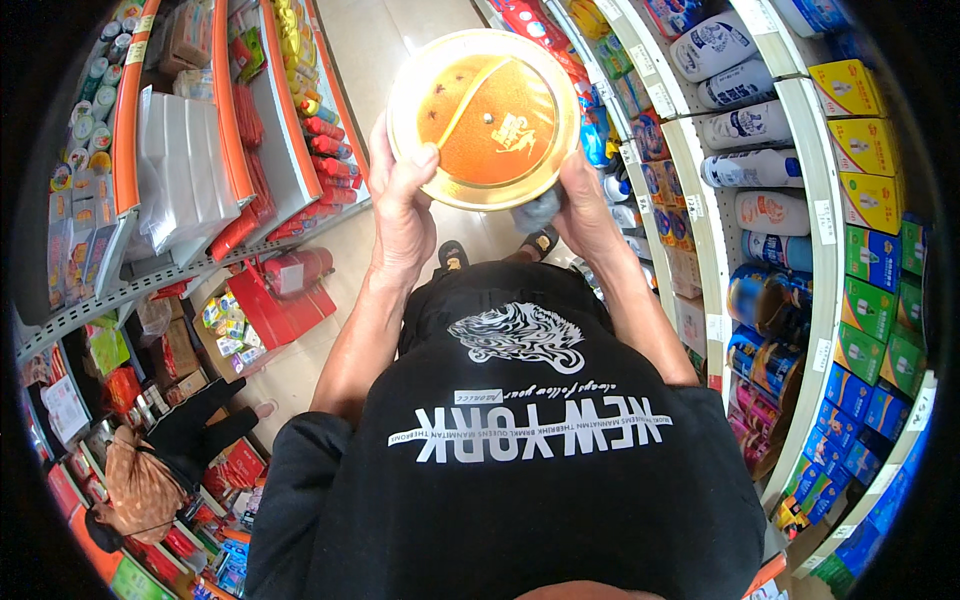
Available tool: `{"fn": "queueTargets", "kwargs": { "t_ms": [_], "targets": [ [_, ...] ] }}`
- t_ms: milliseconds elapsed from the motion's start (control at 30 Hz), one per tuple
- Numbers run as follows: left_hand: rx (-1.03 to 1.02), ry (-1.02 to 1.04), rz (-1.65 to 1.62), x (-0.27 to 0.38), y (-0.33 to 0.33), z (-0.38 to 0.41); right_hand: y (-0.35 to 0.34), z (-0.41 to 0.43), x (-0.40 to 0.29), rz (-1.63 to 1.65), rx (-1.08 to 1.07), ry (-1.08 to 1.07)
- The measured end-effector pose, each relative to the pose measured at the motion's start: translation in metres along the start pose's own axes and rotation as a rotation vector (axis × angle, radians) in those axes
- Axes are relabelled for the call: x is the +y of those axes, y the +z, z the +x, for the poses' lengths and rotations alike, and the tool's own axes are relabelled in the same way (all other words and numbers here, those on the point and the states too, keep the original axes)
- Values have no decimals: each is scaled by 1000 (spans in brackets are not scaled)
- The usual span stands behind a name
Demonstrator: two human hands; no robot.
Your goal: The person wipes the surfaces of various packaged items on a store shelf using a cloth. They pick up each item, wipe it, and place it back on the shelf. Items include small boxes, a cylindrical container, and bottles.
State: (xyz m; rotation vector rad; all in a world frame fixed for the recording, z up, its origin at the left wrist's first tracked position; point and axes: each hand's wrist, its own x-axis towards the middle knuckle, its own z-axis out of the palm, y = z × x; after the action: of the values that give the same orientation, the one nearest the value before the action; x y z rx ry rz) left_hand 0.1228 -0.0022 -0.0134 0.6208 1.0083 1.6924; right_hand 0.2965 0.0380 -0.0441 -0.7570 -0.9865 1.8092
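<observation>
Between my two hands is a round container with a broad gold rim and an orange, printed top. Strong glare washes out its upper left side. My left hand grips the container's left edge, thumb over the rim. On the opposite side, my right hand holds the lower right edge. A grey, fuzzy cloth shows under the rim, against the fingers of my right hand. The container's underside is hidden from view.
Shelves on the right carry white bottles and stacked boxes. Left shelves hold wrapped white packs and red-capped bottles. On the floor stand a red carton and a box of small packets. Another person is at lower left.
</observation>
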Motion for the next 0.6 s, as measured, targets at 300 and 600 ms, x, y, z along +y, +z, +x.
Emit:
{"fn": "queueTargets", "kwargs": {
  "t_ms": [300,600],
  "targets": [
    [-45,-58,150,8,-10,-7,-14,-22,-65,-140,340,-219],
    [-141,-83,330,9,-3,-17,36,-25,-44,-1567,-153,-922]
  ]
}}
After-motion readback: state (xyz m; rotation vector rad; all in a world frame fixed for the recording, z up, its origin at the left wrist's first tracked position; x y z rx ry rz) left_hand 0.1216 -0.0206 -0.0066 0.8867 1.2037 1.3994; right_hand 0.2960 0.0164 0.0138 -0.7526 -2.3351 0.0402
